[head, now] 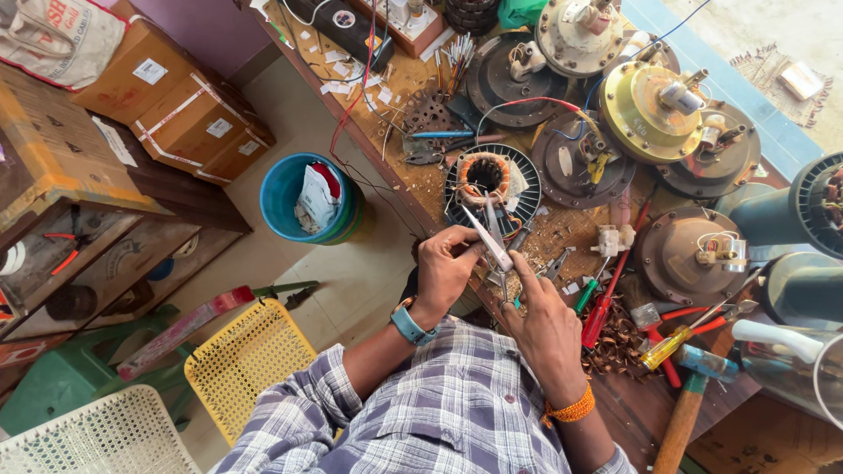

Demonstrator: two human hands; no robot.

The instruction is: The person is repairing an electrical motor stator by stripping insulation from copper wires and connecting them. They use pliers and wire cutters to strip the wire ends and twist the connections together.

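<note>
— Holding a slim white strip [486, 239] in the left hand [445, 266], fingers [464, 247] closed in a pinch near its lower part, long axis slanting up and away from the fingertips toward the wound stator [488, 179].

— And the right hand [544, 325]?

— Gripping small scissors [502, 281], fingers curled shut through the loops, index finger stretched along them; blades rising just beside the strip, meeting it close above the left fingertips. Hard to tell whether touching or only crossing in view.

— Which hand sitting nearer the stator?

— Left, slightly; stator lying just beyond both sets of fingertips, well within the table [413, 189].

— Room around?

— Crowding on the right-hand side: red screwdriver [604, 307], green-handled tool [586, 295] and copper wire scraps [615, 342] lying near the right fingers. Table edge running just under the left wrist, with open floor [351, 272] and a blue bucket [294, 204] beyond, leaving freer space on that side.
</note>
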